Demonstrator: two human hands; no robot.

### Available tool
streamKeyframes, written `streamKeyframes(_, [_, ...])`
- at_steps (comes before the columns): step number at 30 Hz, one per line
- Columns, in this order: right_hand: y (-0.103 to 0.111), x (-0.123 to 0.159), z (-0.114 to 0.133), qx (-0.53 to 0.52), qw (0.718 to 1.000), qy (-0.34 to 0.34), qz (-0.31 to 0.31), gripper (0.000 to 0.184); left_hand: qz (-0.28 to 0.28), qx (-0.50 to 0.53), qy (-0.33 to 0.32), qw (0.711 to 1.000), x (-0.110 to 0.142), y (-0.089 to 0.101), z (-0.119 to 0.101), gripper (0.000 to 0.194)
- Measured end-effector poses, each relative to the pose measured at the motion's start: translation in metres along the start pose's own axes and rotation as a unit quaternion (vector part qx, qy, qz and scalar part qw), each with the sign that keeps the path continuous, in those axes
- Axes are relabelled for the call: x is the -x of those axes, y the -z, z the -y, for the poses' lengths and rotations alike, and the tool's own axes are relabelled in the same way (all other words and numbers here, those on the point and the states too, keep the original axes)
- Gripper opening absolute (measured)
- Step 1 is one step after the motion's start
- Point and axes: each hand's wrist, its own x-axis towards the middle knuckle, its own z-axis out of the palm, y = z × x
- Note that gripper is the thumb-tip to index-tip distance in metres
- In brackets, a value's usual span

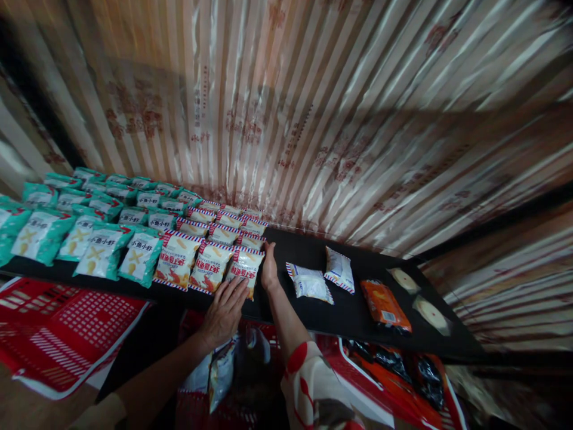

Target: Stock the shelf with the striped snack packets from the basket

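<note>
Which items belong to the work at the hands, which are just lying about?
In hand:
- end striped packet, left hand on its front, right hand alongside
- neighbouring striped packets

Seemingly lying about:
- teal packets
- orange packet
- red basket

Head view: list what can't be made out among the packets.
In the head view:
Rightmost front red-and-cream snack packet: lower part partly covered by the bare left hand.
Outermost teal-and-white plastic packet: cut off by the left edge.
Rear red-and-cream packets: lower fronts hidden by packets ahead.
Orange rectangular plastic packet: barcode too small to read.
</note>
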Motion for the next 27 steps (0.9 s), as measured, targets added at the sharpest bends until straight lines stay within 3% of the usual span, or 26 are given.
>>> streamKeyframes(4, [0.002, -0.004, -0.001, 0.012, 0.999, 0.005, -0.032, 0.072, 0.001, -0.005, -0.008, 1.0, 0.0, -0.002, 0.0, 0.048])
streamKeyframes(10, [0.001, -0.013, 0.001, -0.013, 1.0, 0.0, -0.007, 0.075, -0.01, -0.003, -0.001, 1.0, -0.002, -0.002, -0.001, 0.048])
streamKeyframes(16, [0.012, -0.03, 0.001, -0.02, 0.999, -0.012, -0.035, 0.079, -0.019, -0.006, -0.006, 1.0, -0.001, -0.007, 0.0, 0.049])
streamKeyframes(21, [0.008, -0.047, -0.003, -0.008, 0.999, -0.025, -0.043, 0.078, -0.017, -0.012, 0.002, 1.0, -0.002, -0.009, -0.001, 0.05])
streamKeyframes(27, [0.001, -0.054, -0.011, -0.056, 0.998, -0.015, 0.004, 0.07, -0.041, -0.002, 0.014, 0.999, -0.006, -0.007, -0.004, 0.047])
